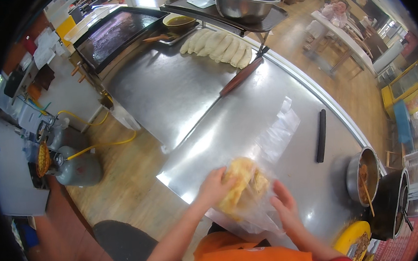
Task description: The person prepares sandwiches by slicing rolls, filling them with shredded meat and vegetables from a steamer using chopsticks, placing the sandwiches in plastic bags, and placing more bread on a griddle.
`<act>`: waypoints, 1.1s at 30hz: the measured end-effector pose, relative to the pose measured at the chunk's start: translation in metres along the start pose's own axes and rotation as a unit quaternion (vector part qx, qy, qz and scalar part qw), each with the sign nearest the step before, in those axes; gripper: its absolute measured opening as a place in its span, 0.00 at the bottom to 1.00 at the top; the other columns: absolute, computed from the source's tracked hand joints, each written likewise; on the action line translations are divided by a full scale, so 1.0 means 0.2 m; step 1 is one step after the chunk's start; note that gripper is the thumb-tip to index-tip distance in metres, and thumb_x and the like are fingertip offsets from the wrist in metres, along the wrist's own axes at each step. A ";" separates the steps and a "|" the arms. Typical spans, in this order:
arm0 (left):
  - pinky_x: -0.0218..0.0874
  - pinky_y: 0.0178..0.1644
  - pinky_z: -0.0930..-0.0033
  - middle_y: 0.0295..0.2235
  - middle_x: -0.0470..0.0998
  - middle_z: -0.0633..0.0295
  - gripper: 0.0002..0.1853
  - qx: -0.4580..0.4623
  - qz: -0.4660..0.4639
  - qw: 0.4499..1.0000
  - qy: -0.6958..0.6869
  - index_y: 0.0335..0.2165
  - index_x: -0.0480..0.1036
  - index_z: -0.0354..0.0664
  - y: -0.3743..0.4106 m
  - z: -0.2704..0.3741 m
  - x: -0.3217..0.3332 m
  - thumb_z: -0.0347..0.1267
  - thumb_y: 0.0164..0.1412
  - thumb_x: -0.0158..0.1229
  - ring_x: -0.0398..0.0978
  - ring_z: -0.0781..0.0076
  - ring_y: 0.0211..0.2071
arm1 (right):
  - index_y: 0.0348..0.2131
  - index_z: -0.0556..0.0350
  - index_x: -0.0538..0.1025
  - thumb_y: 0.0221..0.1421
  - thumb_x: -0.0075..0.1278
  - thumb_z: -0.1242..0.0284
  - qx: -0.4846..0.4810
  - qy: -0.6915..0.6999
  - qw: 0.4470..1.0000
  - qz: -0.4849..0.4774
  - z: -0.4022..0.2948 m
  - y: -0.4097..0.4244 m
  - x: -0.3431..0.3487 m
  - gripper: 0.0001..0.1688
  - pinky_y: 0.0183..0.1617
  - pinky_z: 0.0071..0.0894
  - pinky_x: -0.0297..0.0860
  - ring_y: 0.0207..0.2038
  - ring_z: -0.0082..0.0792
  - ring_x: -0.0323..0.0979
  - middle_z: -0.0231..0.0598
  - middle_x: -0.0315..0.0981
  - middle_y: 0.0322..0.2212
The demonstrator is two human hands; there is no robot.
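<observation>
Near the table's front edge, my left hand [213, 187] grips a golden-brown flatbread [235, 187] by its left side. A clear plastic bag [259, 213] lies around the lower and right parts of the bread. My right hand [285, 201] is at the bag's right side, fingers and thumb bent; whether it pinches the film is hard to tell. Another clear plastic bag [279, 130] lies flat on the steel table [224, 136] just beyond. Farther back, a row of pale, uncooked filled dough pieces [217, 48] rests on the steel surface.
A brown rolling pin [241, 77] and a black rod [321, 136] lie on the table. At right stand a steel bowl of filling [363, 177], a dark pot [388, 204] and a yellow bowl [351, 237]. A griddle [116, 31] is back left; a gas cylinder [77, 170] stands on the floor.
</observation>
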State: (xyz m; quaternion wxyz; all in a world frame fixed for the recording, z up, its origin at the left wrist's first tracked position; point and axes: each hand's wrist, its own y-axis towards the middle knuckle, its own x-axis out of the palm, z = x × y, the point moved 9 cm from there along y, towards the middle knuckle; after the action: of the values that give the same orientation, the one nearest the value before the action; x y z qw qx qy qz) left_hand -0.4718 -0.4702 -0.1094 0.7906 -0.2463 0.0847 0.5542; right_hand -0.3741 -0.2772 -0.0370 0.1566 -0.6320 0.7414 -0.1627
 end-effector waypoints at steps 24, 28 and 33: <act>0.65 0.40 0.72 0.39 0.74 0.59 0.30 -0.176 -0.103 0.959 -0.197 0.48 0.64 0.35 -0.19 0.04 0.25 0.43 0.52 0.58 0.72 0.76 0.37 | 0.47 0.62 0.63 0.51 0.54 0.72 0.083 0.181 0.980 0.029 0.45 0.14 0.00 0.26 0.41 0.25 0.67 0.39 0.29 0.69 0.40 0.68 0.39; 0.65 0.41 0.72 0.40 0.73 0.59 0.28 -0.202 -0.078 0.911 -0.351 0.49 0.64 0.36 -0.35 -0.06 0.23 0.42 0.55 0.57 0.72 0.75 0.38 | 0.49 0.60 0.61 0.50 0.53 0.76 0.120 0.175 0.977 0.012 0.41 0.05 0.12 0.28 0.41 0.27 0.69 0.40 0.31 0.70 0.42 0.68 0.41; 0.67 0.41 0.68 0.40 0.73 0.60 0.26 -0.206 0.022 0.818 -0.537 0.49 0.62 0.37 -0.66 -0.29 0.00 0.41 0.57 0.54 0.72 0.72 0.38 | 0.50 0.58 0.61 0.50 0.53 0.77 0.096 0.115 0.980 -0.132 0.25 -0.04 0.54 0.28 0.40 0.28 0.70 0.40 0.31 0.70 0.42 0.69 0.40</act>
State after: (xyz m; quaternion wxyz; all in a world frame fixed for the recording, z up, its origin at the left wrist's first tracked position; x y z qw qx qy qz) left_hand -0.3428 -0.5335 -0.1210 0.6293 -0.0648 -0.4637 0.6203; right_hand -0.3608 -0.3875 -0.0809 0.1078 -0.6833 0.6454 -0.3239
